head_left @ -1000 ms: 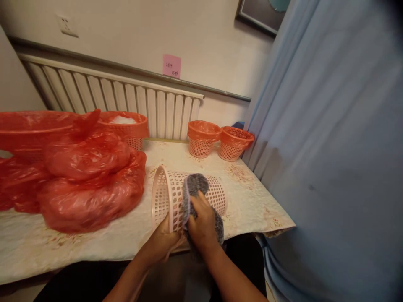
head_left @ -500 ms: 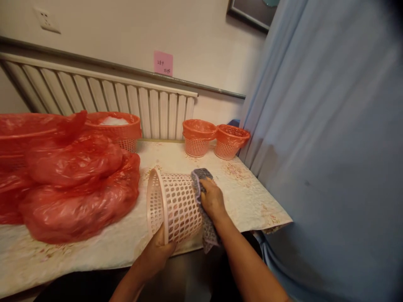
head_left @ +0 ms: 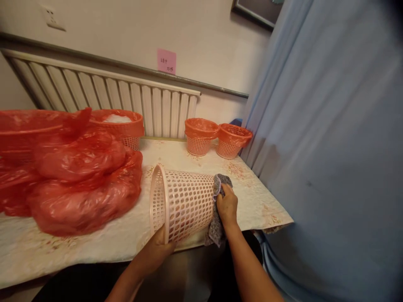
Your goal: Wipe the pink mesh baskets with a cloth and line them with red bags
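Note:
A pale pink perforated basket (head_left: 189, 201) lies on its side at the table's front edge, its open rim facing left. My left hand (head_left: 159, 247) grips the lower part of that rim, the thumb inside. At the basket's base end, my right hand (head_left: 228, 204) is closed on a grey cloth (head_left: 216, 226) with a light purple edge. The cloth is pressed against the base, and part of it hangs below my fingers.
Full red plastic bags (head_left: 91, 193) fill the table's left side, beside a red-lined basket (head_left: 134, 130). Two smaller lined baskets (head_left: 198, 144) (head_left: 228, 149) stand at the back. A floral cloth covers the table (head_left: 252, 193). A blue curtain (head_left: 330, 147) hangs on the right.
My right hand and the grey cloth have moved right, from the basket's side to its base end. More of the basket's side now shows. My left hand keeps its grip on the rim.

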### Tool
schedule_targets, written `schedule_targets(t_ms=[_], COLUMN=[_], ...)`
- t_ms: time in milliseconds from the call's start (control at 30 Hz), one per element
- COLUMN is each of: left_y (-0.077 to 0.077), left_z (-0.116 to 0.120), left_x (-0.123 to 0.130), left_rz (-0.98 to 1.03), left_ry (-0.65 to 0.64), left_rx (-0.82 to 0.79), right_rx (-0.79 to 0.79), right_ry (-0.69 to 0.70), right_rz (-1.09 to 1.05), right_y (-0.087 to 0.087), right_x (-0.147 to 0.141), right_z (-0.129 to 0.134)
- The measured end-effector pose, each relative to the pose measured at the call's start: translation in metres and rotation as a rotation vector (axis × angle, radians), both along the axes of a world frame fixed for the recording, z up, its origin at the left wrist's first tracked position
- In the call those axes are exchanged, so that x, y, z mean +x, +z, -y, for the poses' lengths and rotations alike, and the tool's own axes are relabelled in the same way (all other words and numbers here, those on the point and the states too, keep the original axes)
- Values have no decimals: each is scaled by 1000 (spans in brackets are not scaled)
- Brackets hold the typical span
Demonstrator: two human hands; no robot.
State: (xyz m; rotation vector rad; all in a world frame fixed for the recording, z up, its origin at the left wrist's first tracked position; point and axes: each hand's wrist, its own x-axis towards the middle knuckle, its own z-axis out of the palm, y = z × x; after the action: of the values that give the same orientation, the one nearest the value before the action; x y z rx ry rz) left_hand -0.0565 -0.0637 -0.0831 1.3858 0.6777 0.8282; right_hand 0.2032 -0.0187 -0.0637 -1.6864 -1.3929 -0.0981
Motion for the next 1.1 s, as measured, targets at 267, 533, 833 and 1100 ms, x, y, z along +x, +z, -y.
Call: schedule_targets(t_ms=[267,533,833,1100], left_y=[-2,-4,-7,-6], left_z=[-4,-4,1,-2], left_x=[2,1,0,-7], left_rz=[61,-35,-75,-183], left_ry=[12,71,-33,-104], left_rx=[-11,65,70,110], right_rx=[134,170,163,158], right_ry=[362,571,566,537], right_rz=[129,190,189,173], right_y=[-2,33,63,54], right_x=[-92,-123,-126,-130], right_z=[53,50,27,16])
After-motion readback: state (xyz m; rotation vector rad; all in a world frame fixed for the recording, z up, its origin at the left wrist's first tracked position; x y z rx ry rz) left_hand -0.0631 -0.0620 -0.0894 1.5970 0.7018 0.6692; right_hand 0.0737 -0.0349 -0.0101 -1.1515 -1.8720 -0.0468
